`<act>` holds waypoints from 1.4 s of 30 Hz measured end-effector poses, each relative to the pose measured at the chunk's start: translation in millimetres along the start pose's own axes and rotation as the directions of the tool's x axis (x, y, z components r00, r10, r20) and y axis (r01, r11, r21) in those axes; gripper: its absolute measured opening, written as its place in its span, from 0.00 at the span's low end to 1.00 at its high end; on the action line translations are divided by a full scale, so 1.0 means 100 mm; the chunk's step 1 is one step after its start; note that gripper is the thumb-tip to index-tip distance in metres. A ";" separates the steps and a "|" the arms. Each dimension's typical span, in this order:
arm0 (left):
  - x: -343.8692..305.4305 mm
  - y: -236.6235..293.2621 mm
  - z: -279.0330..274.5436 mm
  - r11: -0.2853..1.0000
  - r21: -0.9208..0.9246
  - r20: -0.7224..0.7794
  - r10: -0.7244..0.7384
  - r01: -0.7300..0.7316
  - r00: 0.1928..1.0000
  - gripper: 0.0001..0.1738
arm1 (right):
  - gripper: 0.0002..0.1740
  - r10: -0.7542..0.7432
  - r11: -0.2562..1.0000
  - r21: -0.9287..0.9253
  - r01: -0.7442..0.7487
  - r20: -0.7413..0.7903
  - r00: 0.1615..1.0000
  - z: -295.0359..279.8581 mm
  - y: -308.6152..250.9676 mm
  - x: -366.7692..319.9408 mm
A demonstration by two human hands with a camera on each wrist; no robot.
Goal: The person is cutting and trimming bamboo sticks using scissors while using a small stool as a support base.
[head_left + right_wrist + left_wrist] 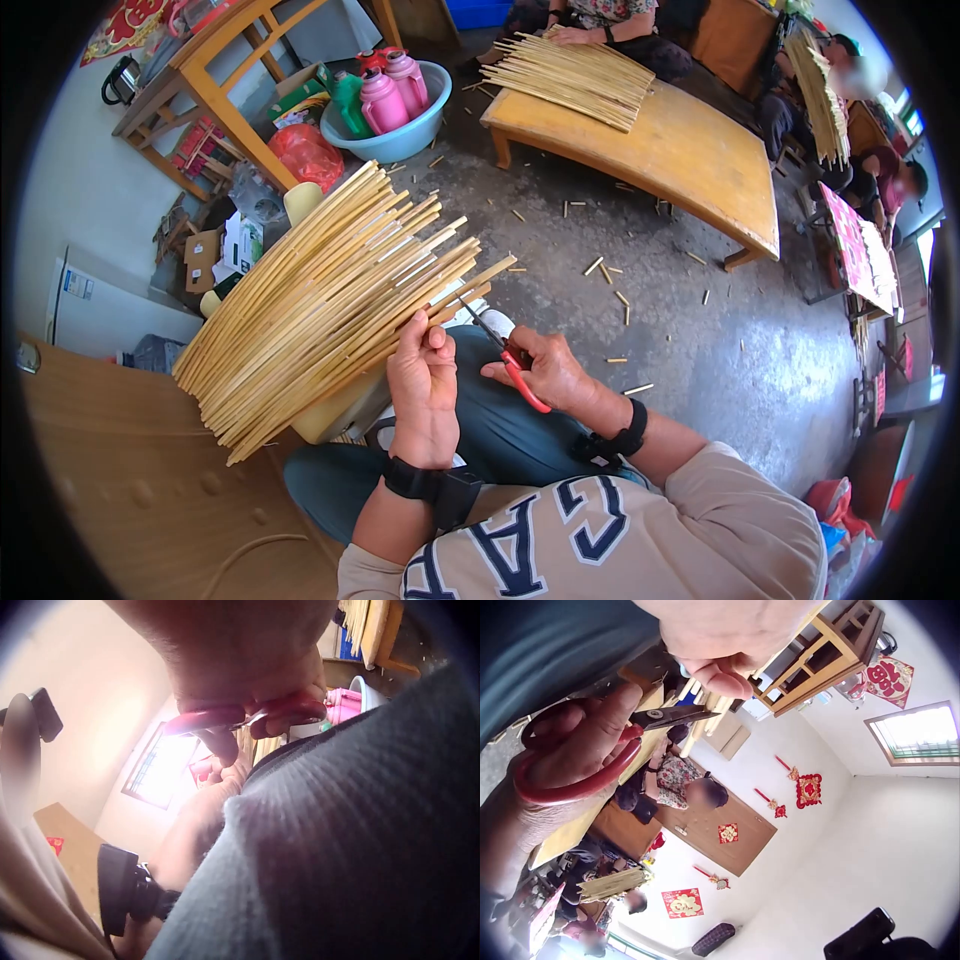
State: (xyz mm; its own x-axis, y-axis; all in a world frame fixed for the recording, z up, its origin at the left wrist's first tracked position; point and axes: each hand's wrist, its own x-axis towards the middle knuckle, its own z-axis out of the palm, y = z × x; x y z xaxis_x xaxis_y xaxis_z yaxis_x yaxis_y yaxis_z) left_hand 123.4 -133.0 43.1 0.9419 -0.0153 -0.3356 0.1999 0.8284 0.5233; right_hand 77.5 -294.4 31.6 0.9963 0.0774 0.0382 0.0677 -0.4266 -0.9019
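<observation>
A sheet of pale yellow reed stalks (310,310), laid side by side, slants across the person's lap in the head view. At its near right edge the left hand (423,380) pinches stalks between curled fingers and thumb. The right hand (550,372) grips red-handled scissors (520,383), fingers through the loops. Their dark blades (676,715) point at the stalk ends, just past the left fingertips, and overlap them in the left wrist view. In the right wrist view the red handles (206,720) show under the hand, while the blades are hidden.
A low wooden table (690,165) ahead bears another reed sheet (575,80), with a person seated behind it. Cut stalk pieces (622,298) litter the floor. A blue basin (400,142) holds thermos flasks (382,100). More people sit at the far right with reed sheets.
</observation>
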 end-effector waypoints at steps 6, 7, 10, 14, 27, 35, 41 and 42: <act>-0.05 0.00 0.05 1.000 0.006 -0.007 -0.020 0.020 1.000 0.07 | 0.21 0.020 0.999 0.043 -0.017 -0.069 0.997 -0.01 0.00 -0.04; -0.04 0.01 0.05 1.000 0.008 -0.005 -0.016 0.016 1.000 0.07 | 0.21 0.020 0.998 0.061 -0.013 -0.106 0.994 -0.01 0.06 -0.07; -0.02 0.01 0.02 1.000 0.012 0.008 0.001 -0.002 1.000 0.08 | 0.22 0.111 0.987 0.122 -0.104 -0.055 0.992 -0.08 0.08 -0.09; -0.04 0.00 0.04 1.000 0.027 0.005 0.006 -0.006 1.000 0.08 | 0.26 0.193 0.981 -0.011 -0.193 0.113 0.975 -0.06 0.05 -0.08; -0.05 0.00 0.06 0.998 0.063 -0.005 0.012 -0.011 1.000 0.07 | 0.28 0.088 0.995 -0.061 -0.083 0.076 0.993 -0.01 0.02 0.04; -0.05 0.02 0.01 0.997 0.070 0.007 -0.025 0.025 1.000 0.08 | 0.29 0.155 0.987 -0.044 -0.152 0.090 0.984 -0.02 -0.08 0.04; -0.04 0.02 -0.02 0.998 0.063 0.035 -0.032 0.029 0.999 0.09 | 0.24 0.114 0.993 0.020 -0.116 0.063 0.991 0.02 -0.05 -0.02; -0.04 0.02 -0.02 0.998 0.061 0.036 -0.028 0.025 0.999 0.09 | 0.24 0.112 0.994 0.015 -0.113 0.055 0.992 0.04 -0.04 -0.03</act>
State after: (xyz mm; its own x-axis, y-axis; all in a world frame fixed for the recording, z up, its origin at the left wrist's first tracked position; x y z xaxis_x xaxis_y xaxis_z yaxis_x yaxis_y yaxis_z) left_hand 119.2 -130.0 43.6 0.9451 -0.0584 -0.3215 0.2399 0.7921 0.5613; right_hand 74.3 -289.4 33.7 0.9932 0.0786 -0.0864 -0.0458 -0.4188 -0.9069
